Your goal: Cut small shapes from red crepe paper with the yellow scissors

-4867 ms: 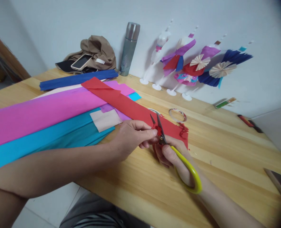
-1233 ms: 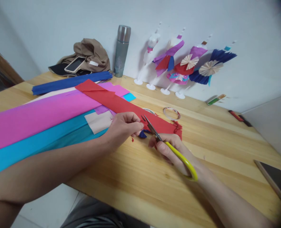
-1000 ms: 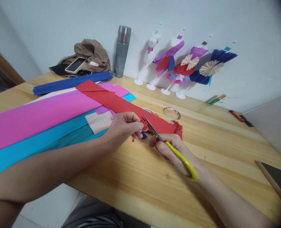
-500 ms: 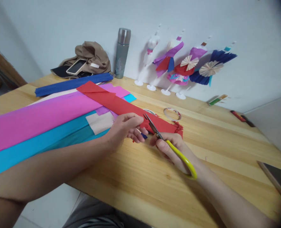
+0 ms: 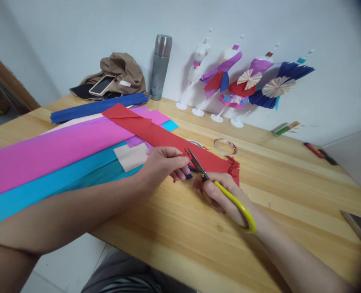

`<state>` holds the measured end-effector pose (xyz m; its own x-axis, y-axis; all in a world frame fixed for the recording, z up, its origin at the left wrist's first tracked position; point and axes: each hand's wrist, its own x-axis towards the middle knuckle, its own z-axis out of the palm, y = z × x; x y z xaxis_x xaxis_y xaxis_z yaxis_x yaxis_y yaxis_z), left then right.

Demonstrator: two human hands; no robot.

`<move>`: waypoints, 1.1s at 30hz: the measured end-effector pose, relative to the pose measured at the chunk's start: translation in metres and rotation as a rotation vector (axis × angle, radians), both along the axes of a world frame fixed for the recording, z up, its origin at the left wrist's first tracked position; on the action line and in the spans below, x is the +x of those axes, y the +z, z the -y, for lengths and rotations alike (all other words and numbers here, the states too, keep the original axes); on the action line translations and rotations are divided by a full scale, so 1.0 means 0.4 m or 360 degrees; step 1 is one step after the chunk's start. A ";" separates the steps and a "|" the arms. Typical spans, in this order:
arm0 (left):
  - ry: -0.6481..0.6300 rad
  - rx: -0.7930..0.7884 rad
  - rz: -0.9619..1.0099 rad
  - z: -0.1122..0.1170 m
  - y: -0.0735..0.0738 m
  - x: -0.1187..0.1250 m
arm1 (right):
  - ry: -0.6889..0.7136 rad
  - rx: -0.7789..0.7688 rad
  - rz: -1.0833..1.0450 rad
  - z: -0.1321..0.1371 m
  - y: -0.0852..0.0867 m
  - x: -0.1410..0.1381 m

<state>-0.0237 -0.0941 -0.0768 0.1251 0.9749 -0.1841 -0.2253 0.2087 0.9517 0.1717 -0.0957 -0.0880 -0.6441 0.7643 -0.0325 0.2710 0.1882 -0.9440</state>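
My left hand (image 5: 162,165) is closed in a pinch on a small piece of paper, dark blue with a bit of red (image 5: 187,175), just above the wooden table (image 5: 290,183). My right hand (image 5: 221,195) grips yellow-handled scissors (image 5: 226,193), whose blades are slightly parted and point at the pinched piece. A long red crepe paper strip (image 5: 156,134) lies right behind both hands, its near end frayed.
Pink (image 5: 52,148), cyan (image 5: 55,181) and blue (image 5: 97,106) crepe sheets cover the left of the table. Two tape rolls (image 5: 226,145) lie behind the strip. Paper-dressed figurines (image 5: 238,81), a steel flask (image 5: 160,67), a bag with a phone (image 5: 102,84) line the wall.
Since about five seconds ago a dark blue bit has appeared under my left fingers. Over the last second both hands stayed nearly still; the scissors remain beside the pinched piece.
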 end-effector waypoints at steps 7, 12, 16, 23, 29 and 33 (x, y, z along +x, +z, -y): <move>-0.0066 0.0053 -0.0075 -0.007 -0.003 -0.004 | 0.0033 -0.0088 -0.0039 0.006 -0.009 0.005; -0.0071 0.0014 -0.0082 -0.006 -0.005 0.001 | 0.0017 0.0014 -0.0043 0.005 -0.015 0.006; -0.0092 -0.0028 -0.0075 -0.005 0.002 0.005 | 0.0031 0.0039 0.0000 0.006 -0.009 0.004; -0.0121 -0.0072 -0.0116 -0.005 0.016 0.004 | 0.0077 0.0089 0.0078 0.003 -0.001 0.004; -0.0153 -0.0048 -0.0119 -0.003 0.014 0.002 | 0.0082 0.0067 0.0080 0.002 -0.001 0.005; -0.0174 -0.0034 -0.0115 -0.005 0.012 -0.001 | 0.0080 0.0016 0.0078 0.005 0.003 0.008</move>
<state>-0.0242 -0.0921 -0.0722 0.2159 0.9520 -0.2169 -0.1314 0.2485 0.9597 0.1747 -0.0978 -0.0870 -0.6796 0.7313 -0.0575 0.3067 0.2120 -0.9279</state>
